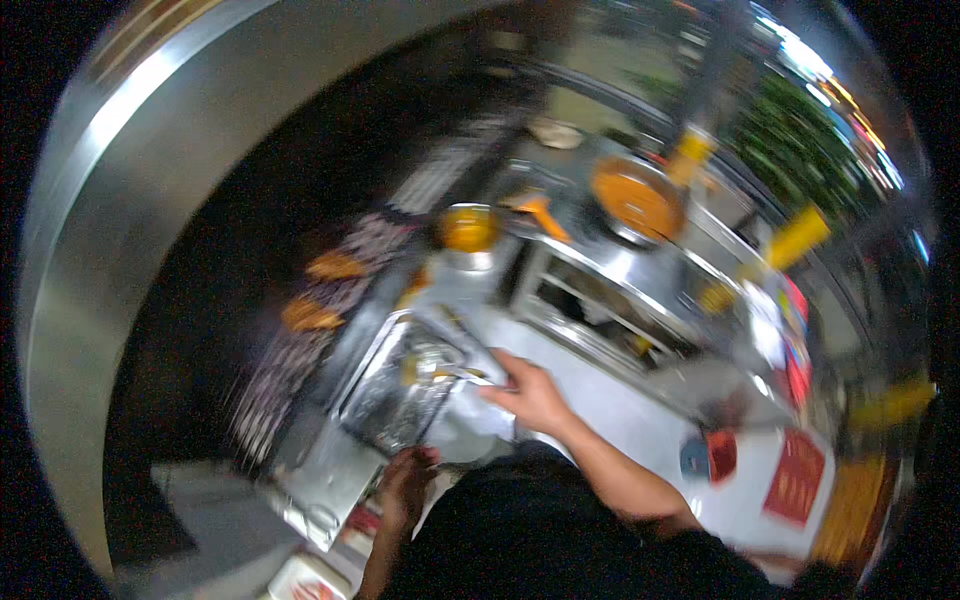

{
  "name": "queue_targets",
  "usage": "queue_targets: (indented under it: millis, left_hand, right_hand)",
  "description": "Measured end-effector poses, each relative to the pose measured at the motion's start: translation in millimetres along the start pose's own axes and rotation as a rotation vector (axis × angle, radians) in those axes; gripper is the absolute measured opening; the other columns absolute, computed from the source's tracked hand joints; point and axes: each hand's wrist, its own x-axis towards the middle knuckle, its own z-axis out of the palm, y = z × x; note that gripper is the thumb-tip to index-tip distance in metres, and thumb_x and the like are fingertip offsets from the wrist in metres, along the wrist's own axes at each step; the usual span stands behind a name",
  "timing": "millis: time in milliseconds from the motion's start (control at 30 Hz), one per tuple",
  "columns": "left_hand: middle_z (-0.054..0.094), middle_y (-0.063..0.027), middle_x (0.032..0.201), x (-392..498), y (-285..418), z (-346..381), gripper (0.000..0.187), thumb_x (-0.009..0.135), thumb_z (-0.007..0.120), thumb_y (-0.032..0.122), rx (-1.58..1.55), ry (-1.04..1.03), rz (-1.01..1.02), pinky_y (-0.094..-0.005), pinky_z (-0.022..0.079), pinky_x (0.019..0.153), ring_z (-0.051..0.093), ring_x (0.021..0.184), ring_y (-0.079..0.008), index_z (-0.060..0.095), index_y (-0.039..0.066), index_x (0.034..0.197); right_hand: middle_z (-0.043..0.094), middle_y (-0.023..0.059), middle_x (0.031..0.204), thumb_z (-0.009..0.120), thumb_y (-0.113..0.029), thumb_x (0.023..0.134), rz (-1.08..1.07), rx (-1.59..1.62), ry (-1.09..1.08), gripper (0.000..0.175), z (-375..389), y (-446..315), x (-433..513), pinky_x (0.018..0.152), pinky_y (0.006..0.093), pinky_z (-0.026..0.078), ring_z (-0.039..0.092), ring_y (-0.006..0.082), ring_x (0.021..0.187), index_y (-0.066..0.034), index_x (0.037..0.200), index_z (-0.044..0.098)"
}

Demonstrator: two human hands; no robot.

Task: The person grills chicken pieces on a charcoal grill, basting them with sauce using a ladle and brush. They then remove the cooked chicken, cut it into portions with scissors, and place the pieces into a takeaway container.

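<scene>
My right hand (532, 394) holds a pair of metal tongs (472, 337), their two arms spread apart above a shallow metal tray (375, 397). Some yellowish bits and a shiny heap, too blurred to name, lie in the tray. At the tray's near corner is my left hand (405, 480), its fingers curled; blur hides whether they grip the rim. To the left of the tray, two browned pieces of food, likely meat, (335, 265) (311, 315) rest on a long grill (352, 255).
Beyond the tray stands a metal bowl of yellow liquid (469, 229). A larger bowl of orange sauce (637, 196) sits on a metal shelf unit (600, 300). Red printed card (795, 476) lies at right. White tray (307, 577) is at bottom left.
</scene>
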Motion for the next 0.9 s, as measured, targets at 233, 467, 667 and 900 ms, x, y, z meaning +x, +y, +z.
queue_targets:
  millis: [233,467,667,900]
  left_hand:
    - [0.063,-0.0121,0.111,2.0,-5.2,46.0,0.033,0.096,0.05,0.028,0.053,0.171,-0.016,-0.0351,0.045,0.089,0.059,0.103,-0.0217,0.057,0.0,0.112]
    - [0.064,-0.0108,0.106,-29.4,-40.9,58.7,0.028,0.096,0.049,0.021,0.302,0.445,0.181,-0.032,0.045,0.089,0.059,0.1,-0.0199,0.058,-0.002,0.108]
    - [0.063,-0.0102,0.105,-37.0,-44.6,38.4,0.025,0.096,0.049,0.018,0.034,0.41,0.167,-0.0319,0.044,0.091,0.058,0.1,-0.0194,0.059,-0.003,0.107]
    - [0.063,-0.0121,0.107,-38.3,-10.3,9.6,0.025,0.095,0.051,0.018,-0.036,0.399,0.168,-0.0324,0.044,0.092,0.059,0.1,-0.0206,0.058,-0.002,0.108]
  right_hand:
    - [0.057,0.0086,0.075,0.074,-0.029,0.075,0.006,0.002,-0.058,0.062,-35.4,6.8,50.9,0.061,0.0293,0.046,0.054,0.0153,0.065,0.0004,0.126,0.053]
    - [0.058,0.0084,0.068,0.073,-0.032,0.076,-0.32,-0.017,-0.315,0.056,-1.3,-39.7,146.5,0.058,0.0316,0.045,0.053,0.0183,0.059,0.0001,0.119,0.056]
    - [0.063,0.0239,0.107,0.071,-0.032,0.078,-0.391,-0.201,-0.322,0.06,84.5,-90.9,181.7,0.083,0.0354,0.048,0.063,0.0328,0.099,0.007,0.119,0.055]
    - [0.06,0.0302,0.108,0.071,-0.033,0.076,-0.378,-0.292,-0.277,0.065,117.3,-111.9,183.2,0.088,0.0379,0.047,0.061,0.0381,0.102,0.0116,0.119,0.053]
